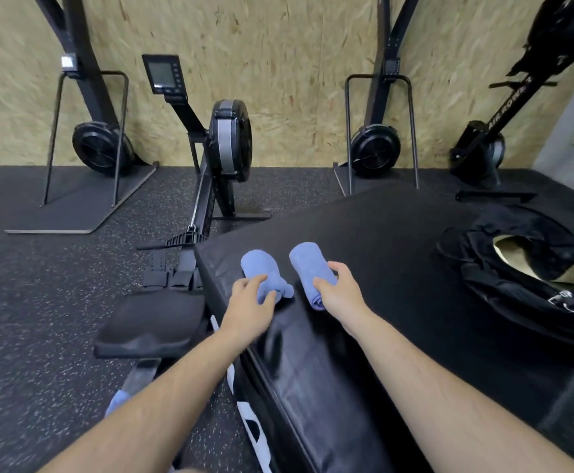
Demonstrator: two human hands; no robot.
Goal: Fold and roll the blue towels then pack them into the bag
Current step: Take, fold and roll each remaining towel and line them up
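Two rolled blue towels lie side by side on a black padded box [381, 240]. My left hand [249, 303] rests on the near end of the left towel [260, 268], fingers curled over it. My right hand [338, 290] grips the right towel [308, 259] near its lower half, thumb on one side and fingers on the other. An open black bag [483, 268] sits on the box to the right, its mouth facing up and showing a pale lining.
A rowing machine [210, 172] stands left of the box, its seat [152, 319] close to my left forearm. A bit of blue cloth [116, 401] lies on the floor under my left arm. More exercise machines line the wooden wall.
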